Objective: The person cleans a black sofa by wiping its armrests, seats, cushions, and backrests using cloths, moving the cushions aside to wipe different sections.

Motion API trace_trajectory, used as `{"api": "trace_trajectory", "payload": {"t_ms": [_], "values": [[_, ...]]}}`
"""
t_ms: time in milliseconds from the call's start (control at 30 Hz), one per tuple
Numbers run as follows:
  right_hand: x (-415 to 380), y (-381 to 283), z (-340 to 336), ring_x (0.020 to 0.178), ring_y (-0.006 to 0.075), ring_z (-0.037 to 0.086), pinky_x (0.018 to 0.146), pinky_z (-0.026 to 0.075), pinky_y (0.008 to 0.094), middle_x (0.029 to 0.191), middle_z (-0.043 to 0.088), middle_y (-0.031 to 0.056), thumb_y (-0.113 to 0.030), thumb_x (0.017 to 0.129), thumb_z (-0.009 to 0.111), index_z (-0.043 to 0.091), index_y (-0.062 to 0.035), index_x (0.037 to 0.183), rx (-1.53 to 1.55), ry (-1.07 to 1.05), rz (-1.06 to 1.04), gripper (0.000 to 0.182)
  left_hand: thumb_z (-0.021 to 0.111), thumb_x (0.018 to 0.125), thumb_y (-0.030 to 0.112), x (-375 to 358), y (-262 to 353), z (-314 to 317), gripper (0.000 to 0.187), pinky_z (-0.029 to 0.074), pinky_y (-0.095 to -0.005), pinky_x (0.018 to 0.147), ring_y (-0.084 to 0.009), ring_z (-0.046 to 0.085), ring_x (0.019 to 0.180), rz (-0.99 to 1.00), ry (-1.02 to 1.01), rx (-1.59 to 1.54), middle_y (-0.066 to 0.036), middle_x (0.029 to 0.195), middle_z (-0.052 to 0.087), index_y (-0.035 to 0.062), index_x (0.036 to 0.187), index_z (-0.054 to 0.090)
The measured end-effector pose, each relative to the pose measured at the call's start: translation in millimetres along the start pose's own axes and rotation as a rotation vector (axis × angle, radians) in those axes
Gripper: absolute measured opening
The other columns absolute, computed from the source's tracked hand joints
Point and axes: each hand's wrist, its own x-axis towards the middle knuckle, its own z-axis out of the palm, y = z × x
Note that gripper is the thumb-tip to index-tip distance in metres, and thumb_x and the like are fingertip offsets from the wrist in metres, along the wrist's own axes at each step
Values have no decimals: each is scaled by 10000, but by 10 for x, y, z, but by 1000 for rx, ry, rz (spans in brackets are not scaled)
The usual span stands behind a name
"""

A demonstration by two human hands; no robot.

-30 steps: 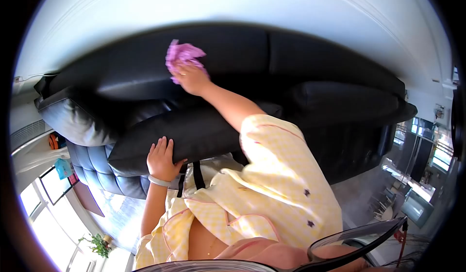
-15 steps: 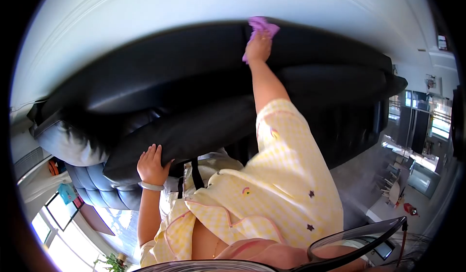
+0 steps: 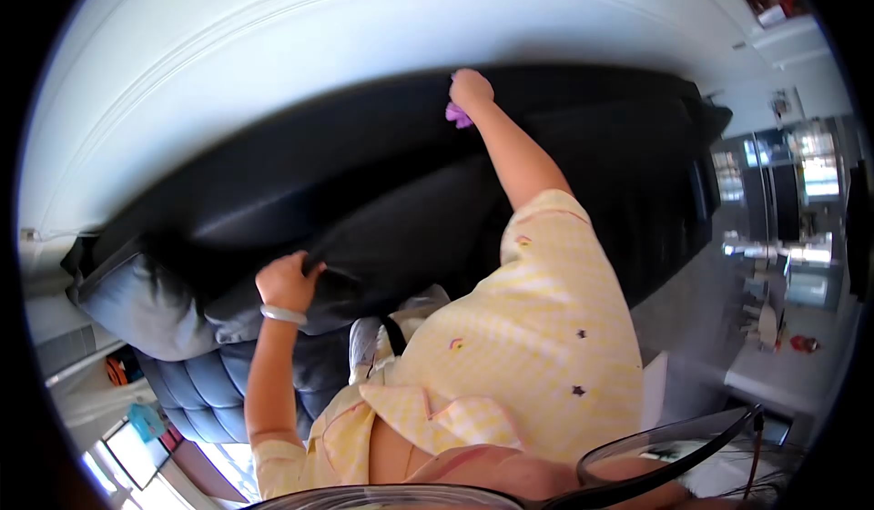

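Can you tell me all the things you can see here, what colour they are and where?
sofa: one, black, against the white wall
cushion: one, black, long, lifted off the sofa seat
purple cloth: one, mostly hidden under the right hand, on the sofa back
pillow: one, grey, at the sofa's left end
wall: white, behind the sofa
bracelet: one, pale, on the left wrist
yellow checked top: one, worn by the person
left hand: grips the cushion's edge
right hand: closed on the purple cloth
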Motion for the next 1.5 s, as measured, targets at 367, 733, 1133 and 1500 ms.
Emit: {"api": "trace_trajectory", "payload": {"t_ms": [367, 733, 1133, 1500], "values": [[-4878, 1626, 665, 1014, 338, 583, 882, 450, 352, 1073, 609, 192, -28, 824, 444, 586, -30, 1118, 425, 863, 249, 326, 689, 702, 476, 1003, -721, -296, 445, 462, -426, 681, -349, 608, 816, 124, 65, 28, -140, 830, 649, 63, 861, 651], [-7055, 1476, 2585, 838, 313, 631, 760, 485, 354, 944, 638, 200, -86, 814, 442, 599, -69, 1141, 785, 945, 1158, 364, 660, 792, 243, 748, -815, -4, 523, 412, -399, 944, -342, 537, 1089, 380, 360, 77, -186, 1212, 548, 5, 1224, 485], [-9560, 4190, 3407, 963, 198, 591, 855, 475, 317, 1103, 602, 126, -130, 911, 370, 555, 33, 1155, 1822, 1407, 763, 348, 598, 764, 95, -2283, 2387, 1689, 539, 392, -383, 956, -245, 600, 978, 561, 17, -418, -110, 1038, 622, 69, 1279, 443], [-10827, 4743, 3481, 1002, 304, 590, 888, 494, 424, 1087, 594, 177, -210, 939, 308, 497, 31, 1162, 2630, 1167, 835, 379, 597, 791, 174, -2762, 3453, -347, 460, 344, -458, 969, -232, 605, 930, 408, 78, 45, -66, 996, 633, 109, 1226, 461]]}}
